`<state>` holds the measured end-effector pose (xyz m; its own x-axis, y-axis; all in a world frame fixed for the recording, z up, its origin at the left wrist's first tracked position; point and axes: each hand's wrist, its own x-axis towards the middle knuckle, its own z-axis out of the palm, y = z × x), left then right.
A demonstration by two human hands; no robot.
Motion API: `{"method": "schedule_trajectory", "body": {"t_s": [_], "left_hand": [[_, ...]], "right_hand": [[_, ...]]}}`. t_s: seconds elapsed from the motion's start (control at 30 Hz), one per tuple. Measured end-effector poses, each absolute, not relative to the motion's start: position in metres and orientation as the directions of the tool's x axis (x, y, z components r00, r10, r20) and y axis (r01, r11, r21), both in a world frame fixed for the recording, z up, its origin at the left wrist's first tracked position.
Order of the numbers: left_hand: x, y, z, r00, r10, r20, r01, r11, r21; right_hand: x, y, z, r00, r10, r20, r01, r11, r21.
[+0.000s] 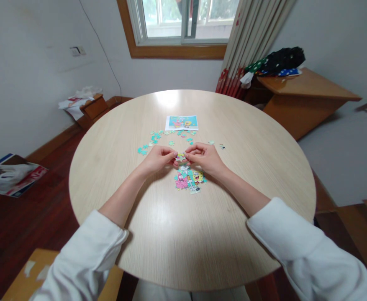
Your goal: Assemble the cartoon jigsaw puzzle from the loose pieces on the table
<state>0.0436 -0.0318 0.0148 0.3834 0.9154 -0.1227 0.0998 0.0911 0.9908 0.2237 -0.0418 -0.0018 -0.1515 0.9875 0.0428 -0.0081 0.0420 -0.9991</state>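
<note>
Between my two hands a small group of puzzle pieces (180, 156), yellow and purple, is held just above the table. My left hand (160, 159) pinches its left side with thumb and fingers. The right side is pinched by my right hand (206, 158). Directly below lies a partly joined jigsaw puzzle (183, 182) with a pink starfish, a yellow sponge and a pale figure on it. Loose turquoise puzzle pieces (155, 137) are scattered beyond my hands, mostly to the left. Behind them lies a printed reference picture (182, 122) with the same cartoon figures.
The round wooden table (252, 234) fills the middle of the view. A few loose pieces (222, 146) lie to the right of my hands. At the far right stands a wooden desk (315, 90) with dotted cloth (283, 62) on it. A cardboard box (29, 276) is at lower left.
</note>
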Motion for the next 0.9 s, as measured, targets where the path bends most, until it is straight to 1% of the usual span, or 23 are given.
{"method": "schedule_trajectory", "body": {"t_s": [0.4, 0.73, 0.9], "left_hand": [[0.0431, -0.0322, 0.014, 0.385, 0.918, -0.099, 0.12, 0.056, 0.991], [0.0437, -0.0324, 0.0146, 0.391, 0.914, -0.106, 0.115, 0.066, 0.991], [0.042, -0.0323, 0.0138, 0.402, 0.909, -0.105, 0.11, 0.066, 0.992]], "right_hand": [[0.2224, -0.0441, 0.0004, -0.172, 0.985, 0.033, -0.025, 0.029, -0.999], [0.2221, -0.0447, 0.0009, -0.176, 0.984, 0.02, -0.021, 0.017, -1.0], [0.2222, -0.0449, 0.0004, -0.167, 0.984, 0.062, -0.028, 0.058, -0.998]]}}
